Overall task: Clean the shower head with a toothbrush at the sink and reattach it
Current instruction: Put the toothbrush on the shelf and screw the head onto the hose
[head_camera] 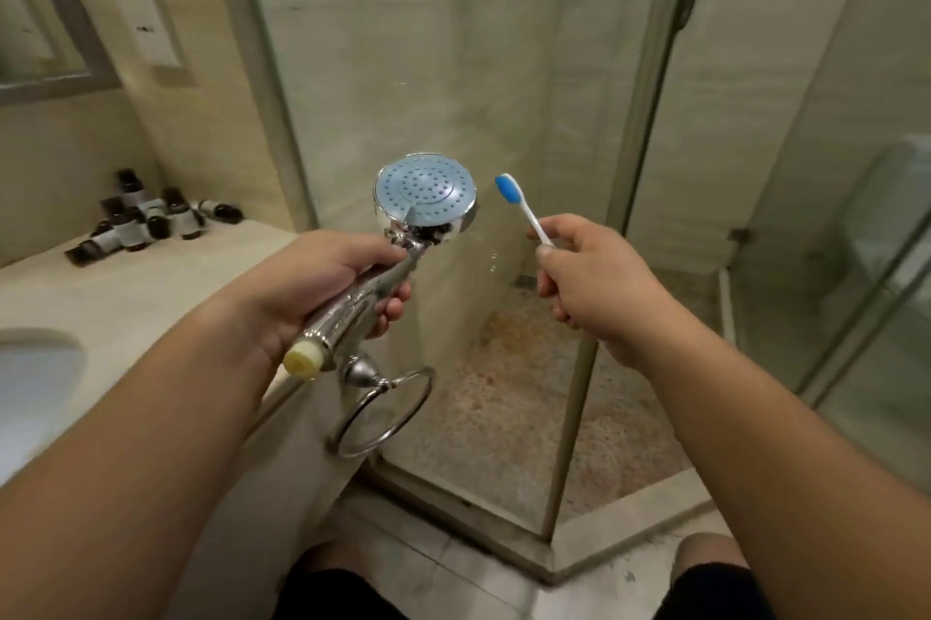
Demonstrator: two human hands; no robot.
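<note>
My left hand grips the shower head right of the sink; my right hand pinches the toothbrush. Bristles look clean, perhaps. I'd scrub nozzles over the sink.

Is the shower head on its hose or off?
Off. The left hand grips the shower head by its handle, whose yellowish threaded end is bare, with no hose attached.

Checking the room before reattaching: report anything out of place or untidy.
The small dark bottles on the counter lie toppled in a heap. The shower floor shows orange-brown staining.
</note>
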